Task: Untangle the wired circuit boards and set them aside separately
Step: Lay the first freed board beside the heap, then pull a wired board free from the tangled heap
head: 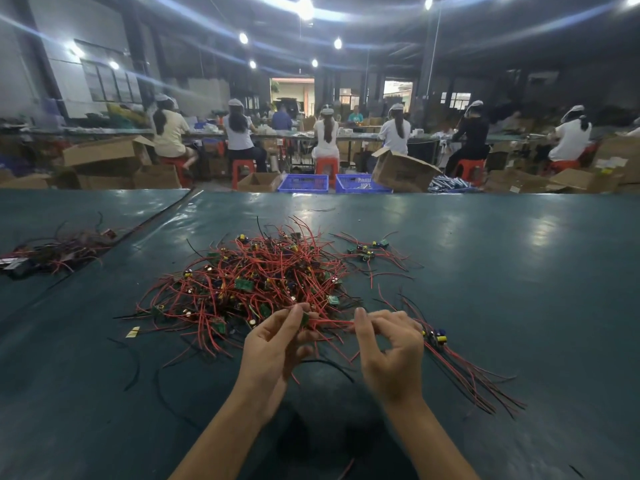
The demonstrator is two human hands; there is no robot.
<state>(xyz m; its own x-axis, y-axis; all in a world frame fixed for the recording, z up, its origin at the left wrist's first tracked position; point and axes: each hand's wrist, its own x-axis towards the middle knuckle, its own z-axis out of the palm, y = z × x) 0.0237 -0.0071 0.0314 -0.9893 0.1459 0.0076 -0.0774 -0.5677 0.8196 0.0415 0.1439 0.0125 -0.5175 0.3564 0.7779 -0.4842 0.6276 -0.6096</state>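
From the head view, a dark green table (pixel 502 271) fills the foreground. A tangled pile of wired circuit boards (pixel 263 275) with red and black leads lies at its middle. A small group of boards (pixel 367 251) sits apart at the back right, a straightened bundle (pixel 460 368) lies just beside the right wrist, and another heap (pixel 59 251) is far left. Behind are blue crates (pixel 303 183), cardboard boxes (pixel 401 173) and people seated on red stools.

Both forearms reach forward. The left hand (pixel 277 344) pinches a small green board (pixel 304 318) at the pile's near edge. The right hand (pixel 391 344) pinches the red wire (pixel 332 322) running from it.
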